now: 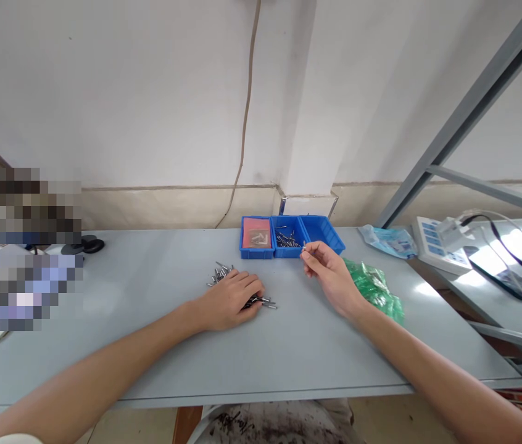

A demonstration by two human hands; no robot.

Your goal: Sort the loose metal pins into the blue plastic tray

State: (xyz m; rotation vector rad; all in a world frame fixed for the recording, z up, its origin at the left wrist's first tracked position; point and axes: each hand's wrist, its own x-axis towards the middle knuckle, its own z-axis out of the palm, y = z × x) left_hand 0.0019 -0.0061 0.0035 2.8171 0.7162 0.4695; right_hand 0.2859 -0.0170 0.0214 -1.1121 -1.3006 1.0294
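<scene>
grey table against a pale wall, with loose metal pins

the left hand rests palm down on the table, fingers close together and lightly bent, covering the middle of the heap of metal pins; some show beyond the knuckles and others beside the thumb. whether it grips any cannot be told. the right hand is raised to the right of the heap, thumb and forefinger pinched on a small metal piece, largely hidden by the fingertips. beyond the hands, three blue trays stand side by side: the left tray holds a pink sheet and a clear packet, the middle tray more metal pins, and the right tray is partly behind the right hand. a crumpled green bag lies beside the right wrist. farther right are a pale-blue packet, at the table's edge, and a white power strip. a cable hangs down the wall.
</scene>
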